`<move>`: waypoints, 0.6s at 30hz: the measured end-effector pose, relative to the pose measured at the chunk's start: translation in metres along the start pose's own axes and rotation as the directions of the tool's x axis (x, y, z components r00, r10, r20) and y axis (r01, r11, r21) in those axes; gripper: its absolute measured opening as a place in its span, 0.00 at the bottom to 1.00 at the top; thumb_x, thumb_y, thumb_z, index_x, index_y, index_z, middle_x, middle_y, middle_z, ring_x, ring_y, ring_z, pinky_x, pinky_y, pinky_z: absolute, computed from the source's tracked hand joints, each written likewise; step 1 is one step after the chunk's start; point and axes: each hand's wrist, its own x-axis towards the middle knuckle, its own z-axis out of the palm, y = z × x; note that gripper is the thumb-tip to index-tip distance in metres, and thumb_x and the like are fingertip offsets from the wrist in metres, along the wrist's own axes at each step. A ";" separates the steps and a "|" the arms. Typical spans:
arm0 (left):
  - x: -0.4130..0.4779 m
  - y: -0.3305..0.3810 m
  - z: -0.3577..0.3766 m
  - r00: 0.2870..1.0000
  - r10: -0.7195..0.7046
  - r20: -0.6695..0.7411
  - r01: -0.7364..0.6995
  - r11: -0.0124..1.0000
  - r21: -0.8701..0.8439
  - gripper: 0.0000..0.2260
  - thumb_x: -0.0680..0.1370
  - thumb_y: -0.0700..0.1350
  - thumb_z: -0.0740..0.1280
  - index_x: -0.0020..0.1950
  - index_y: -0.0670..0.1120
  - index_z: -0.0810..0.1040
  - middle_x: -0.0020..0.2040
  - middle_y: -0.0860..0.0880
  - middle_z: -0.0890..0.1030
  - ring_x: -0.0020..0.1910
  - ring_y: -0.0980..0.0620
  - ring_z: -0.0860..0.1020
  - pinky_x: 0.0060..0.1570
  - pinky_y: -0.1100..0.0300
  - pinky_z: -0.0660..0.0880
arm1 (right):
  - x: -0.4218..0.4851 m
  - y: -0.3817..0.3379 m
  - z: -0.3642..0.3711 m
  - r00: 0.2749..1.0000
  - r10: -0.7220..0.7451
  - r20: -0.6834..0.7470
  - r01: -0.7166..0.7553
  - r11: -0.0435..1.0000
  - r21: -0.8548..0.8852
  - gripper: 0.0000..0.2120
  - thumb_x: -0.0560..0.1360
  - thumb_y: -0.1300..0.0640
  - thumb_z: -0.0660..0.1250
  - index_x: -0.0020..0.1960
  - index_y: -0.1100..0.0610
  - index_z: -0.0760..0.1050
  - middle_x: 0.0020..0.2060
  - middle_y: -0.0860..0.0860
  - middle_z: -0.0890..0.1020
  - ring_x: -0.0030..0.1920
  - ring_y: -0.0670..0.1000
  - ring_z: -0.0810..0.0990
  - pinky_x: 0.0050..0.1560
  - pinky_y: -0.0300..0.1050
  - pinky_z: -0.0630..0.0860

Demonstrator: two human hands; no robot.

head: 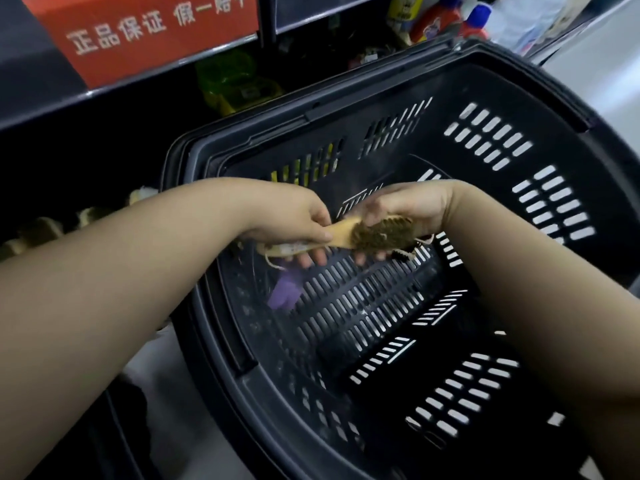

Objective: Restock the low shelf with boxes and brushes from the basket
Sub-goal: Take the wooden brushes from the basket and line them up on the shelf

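A wooden brush with dark brown bristles hangs above the black slotted basket. My left hand grips its pale handle end, where a string and a label dangle. My right hand curls over the bristle head from the other side. A second bristle edge and a string peek out below my right fingers; I cannot tell whether that is another brush. On the basket floor lies a purple item. The low shelf at the left is dark, with several pale brushes lined up on it.
A red sign with white characters fronts the upper shelf. Green and yellow packages sit on the middle shelf behind the basket. Bottles with red and blue tops stand at the top right. Grey floor shows at the far right.
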 end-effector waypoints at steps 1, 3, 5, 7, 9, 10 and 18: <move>0.000 0.000 0.000 1.000 -0.020 -0.011 0.020 0.999 -0.032 0.09 0.82 0.43 0.56 0.54 0.42 0.75 0.42 0.48 0.82 0.33 0.58 0.78 0.33 0.65 0.76 | 0.003 0.007 -0.005 0.993 -0.024 -0.115 0.033 0.996 0.077 0.13 0.72 0.50 0.65 0.54 0.55 0.78 0.43 0.55 0.84 0.38 0.48 0.82 0.36 0.37 0.78; 0.001 -0.003 0.000 0.994 -0.061 -0.086 0.057 0.997 -0.055 0.11 0.83 0.43 0.54 0.48 0.42 0.74 0.37 0.49 0.79 0.25 0.59 0.76 0.26 0.67 0.75 | 0.013 0.027 -0.022 0.865 0.035 -0.501 0.074 0.978 0.195 0.15 0.75 0.49 0.64 0.54 0.58 0.76 0.46 0.56 0.83 0.39 0.49 0.83 0.37 0.39 0.80; 0.002 -0.005 -0.001 0.984 -0.110 -0.140 0.100 0.992 -0.074 0.13 0.83 0.45 0.54 0.43 0.42 0.73 0.34 0.47 0.77 0.25 0.55 0.74 0.26 0.64 0.76 | 0.022 0.053 -0.039 0.568 0.060 -0.821 -0.152 0.988 -0.032 0.12 0.78 0.53 0.62 0.52 0.62 0.75 0.52 0.61 0.81 0.42 0.54 0.81 0.42 0.44 0.76; 0.003 -0.005 0.000 0.979 -0.131 -0.159 0.119 0.989 -0.083 0.15 0.83 0.47 0.54 0.45 0.40 0.74 0.36 0.44 0.76 0.29 0.52 0.73 0.27 0.63 0.76 | 0.027 0.075 -0.041 0.438 -0.002 -0.899 -0.539 0.800 -0.264 0.14 0.78 0.55 0.62 0.57 0.65 0.75 0.56 0.65 0.78 0.48 0.56 0.77 0.43 0.38 0.67; 0.005 -0.005 0.002 0.976 -0.116 -0.187 0.101 0.991 -0.087 0.14 0.83 0.46 0.53 0.49 0.39 0.75 0.38 0.44 0.77 0.29 0.52 0.73 0.24 0.66 0.74 | 0.037 0.099 -0.038 0.488 0.043 -0.872 -0.618 0.723 -0.310 0.19 0.78 0.55 0.62 0.64 0.67 0.70 0.61 0.68 0.73 0.57 0.60 0.75 0.45 0.32 0.63; 0.006 -0.005 0.002 0.975 -0.107 -0.196 0.092 0.992 -0.083 0.14 0.83 0.46 0.53 0.51 0.39 0.74 0.38 0.45 0.77 0.29 0.52 0.73 0.24 0.66 0.74 | 0.044 0.115 -0.039 0.467 0.129 -0.875 -0.667 0.701 -0.253 0.23 0.78 0.54 0.61 0.69 0.66 0.64 0.64 0.67 0.70 0.63 0.61 0.71 0.55 0.35 0.64; 0.012 -0.006 0.003 0.966 -0.065 -0.249 0.061 0.998 -0.021 0.10 0.82 0.46 0.55 0.50 0.43 0.73 0.38 0.49 0.79 0.32 0.53 0.76 0.29 0.65 0.75 | 0.074 0.154 -0.058 0.491 0.174 -0.853 -0.833 0.380 -0.402 0.19 0.78 0.51 0.61 0.67 0.54 0.69 0.65 0.57 0.69 0.64 0.60 0.69 0.63 0.53 0.69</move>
